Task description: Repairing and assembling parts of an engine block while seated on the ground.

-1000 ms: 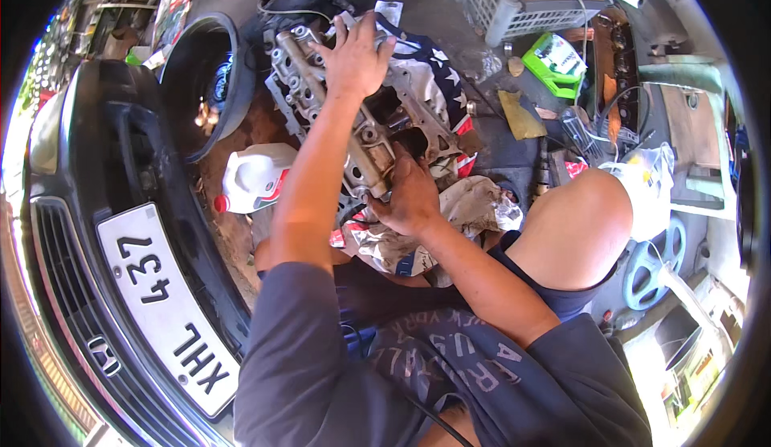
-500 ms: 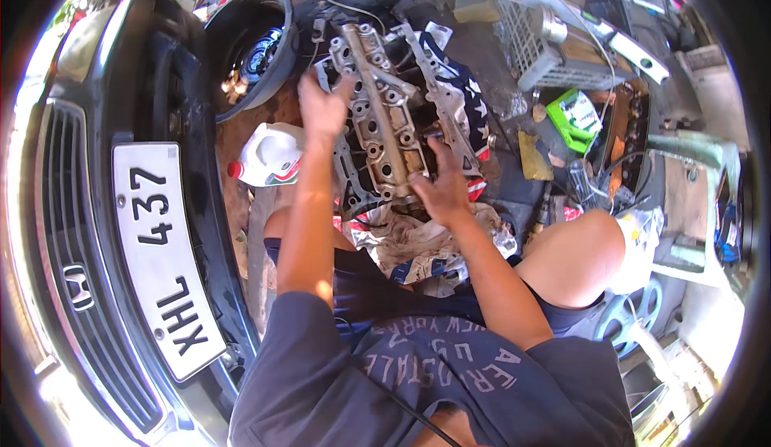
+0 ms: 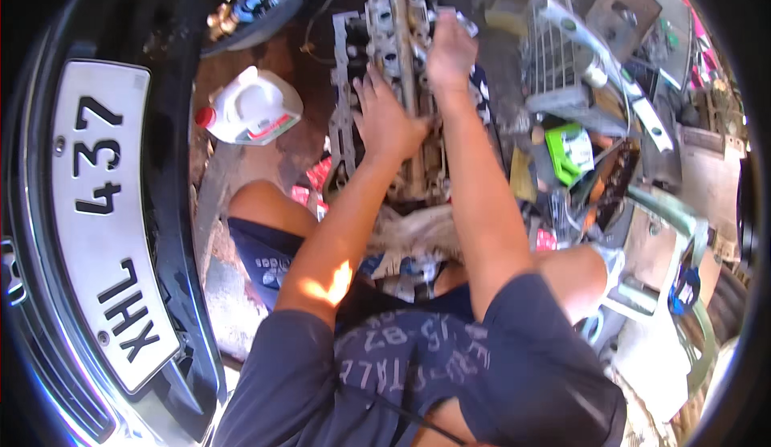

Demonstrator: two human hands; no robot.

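Between my knees lies a metal cylinder head [image 3: 405, 37], its long axis pointing away from me, with a pipe-like shaft down its middle. A flat grey metal edge with holes [image 3: 345, 85] runs along its left side. Resting on the cylinder head is my left hand [image 3: 384, 122], fingers stretched and thumb apart. My right hand [image 3: 452, 55] is at the far right side, its fingers curled; what they hold, if anything, is hidden. A crumpled, stained cloth [image 3: 409, 226] sits at the near end.
On the left are a car bumper with a plate [image 3: 112, 206] and a white jug with a red cap [image 3: 253, 108]. A dark basin [image 3: 265, 25] stands far left. To the right are a grey crate [image 3: 562, 97], a metal level [image 3: 606, 61], a green container [image 3: 569, 154] and a pale green chair frame [image 3: 671, 214].
My left hand has moved from the far left edge onto the middle of the cylinder head. My right hand has gone from its near right side to the far right. The view has shifted.
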